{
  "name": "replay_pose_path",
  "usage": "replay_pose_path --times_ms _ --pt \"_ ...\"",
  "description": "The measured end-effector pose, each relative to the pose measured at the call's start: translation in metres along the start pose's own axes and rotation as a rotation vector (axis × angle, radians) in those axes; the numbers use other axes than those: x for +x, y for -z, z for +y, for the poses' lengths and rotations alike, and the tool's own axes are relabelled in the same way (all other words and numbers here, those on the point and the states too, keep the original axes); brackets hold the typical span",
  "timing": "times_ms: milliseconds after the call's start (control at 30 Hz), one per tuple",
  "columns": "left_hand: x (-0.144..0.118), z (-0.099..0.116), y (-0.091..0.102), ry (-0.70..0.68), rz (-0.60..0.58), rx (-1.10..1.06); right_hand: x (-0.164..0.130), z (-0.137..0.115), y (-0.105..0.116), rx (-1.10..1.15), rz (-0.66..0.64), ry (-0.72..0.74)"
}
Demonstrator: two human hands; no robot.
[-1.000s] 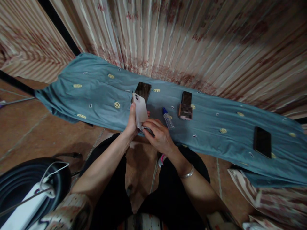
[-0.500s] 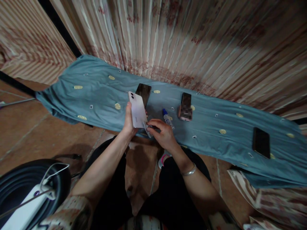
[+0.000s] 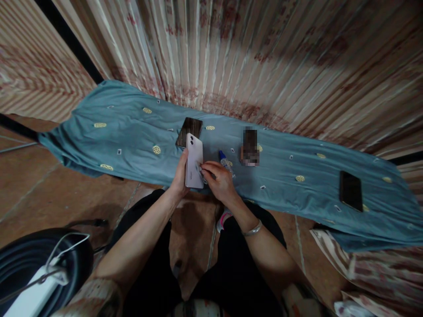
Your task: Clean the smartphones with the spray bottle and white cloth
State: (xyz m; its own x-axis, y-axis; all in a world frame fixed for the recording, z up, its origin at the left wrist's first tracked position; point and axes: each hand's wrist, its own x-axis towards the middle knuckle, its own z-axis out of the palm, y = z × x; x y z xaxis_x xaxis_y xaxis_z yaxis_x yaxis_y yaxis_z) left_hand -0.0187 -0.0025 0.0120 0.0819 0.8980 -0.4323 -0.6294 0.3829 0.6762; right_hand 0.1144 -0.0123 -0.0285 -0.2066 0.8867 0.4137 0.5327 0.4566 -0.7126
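My left hand (image 3: pixel 180 176) grips a pale lilac smartphone (image 3: pixel 194 163) by its left edge, its back and two camera lenses facing up. Pinched in the fingers of my right hand (image 3: pixel 220 179) is a small greyish cloth (image 3: pixel 199 168), pressed against the lower right of the phone's back. Much of the cloth is hidden by the fingers. Just beyond the held phone lies a dark phone (image 3: pixel 189 128). Beside my right hand rests a small clear bottle with a blue cap (image 3: pixel 222 156).
A teal cloth with pineapple prints (image 3: pixel 277 176) covers the long narrow surface. On it lie a partly pixelated dark object (image 3: pixel 250 145) and, at the right, a black phone (image 3: pixel 350 191). A coiled black hose (image 3: pixel 76 251) and white power strip (image 3: pixel 31 293) sit lower left. A pleated curtain (image 3: pixel 205 53) hangs behind.
The lilac phone has turned more upright and shifted slightly right and nearer. My right hand has brought the cloth from the phone's lower corner up onto its back. The view has shifted slightly.
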Motion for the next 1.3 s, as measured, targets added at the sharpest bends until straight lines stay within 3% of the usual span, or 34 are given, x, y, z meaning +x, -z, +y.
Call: replay_pose_path --times_ms 233,433,600,833,1033,1300 --pt "0.003 0.006 0.001 0.019 0.059 0.006 -0.005 -0.005 -0.003 -0.002 -0.028 0.051" --pt "-0.001 -0.004 -0.005 -0.024 0.080 -0.029 0.004 0.004 0.003 -0.048 0.052 0.017" --pt "-0.001 -0.008 -0.004 -0.011 0.043 -0.026 0.012 0.011 0.010 -0.092 0.088 -0.008" --pt "0.002 -0.003 -0.002 0.023 0.020 0.010 0.005 0.003 0.003 -0.110 0.049 0.041" --pt "-0.005 -0.006 -0.008 -0.019 0.079 -0.010 0.010 0.008 0.006 -0.142 0.089 0.056" --pt "-0.003 -0.014 -0.005 0.042 0.043 0.042 0.016 0.011 0.011 -0.113 0.136 -0.009"
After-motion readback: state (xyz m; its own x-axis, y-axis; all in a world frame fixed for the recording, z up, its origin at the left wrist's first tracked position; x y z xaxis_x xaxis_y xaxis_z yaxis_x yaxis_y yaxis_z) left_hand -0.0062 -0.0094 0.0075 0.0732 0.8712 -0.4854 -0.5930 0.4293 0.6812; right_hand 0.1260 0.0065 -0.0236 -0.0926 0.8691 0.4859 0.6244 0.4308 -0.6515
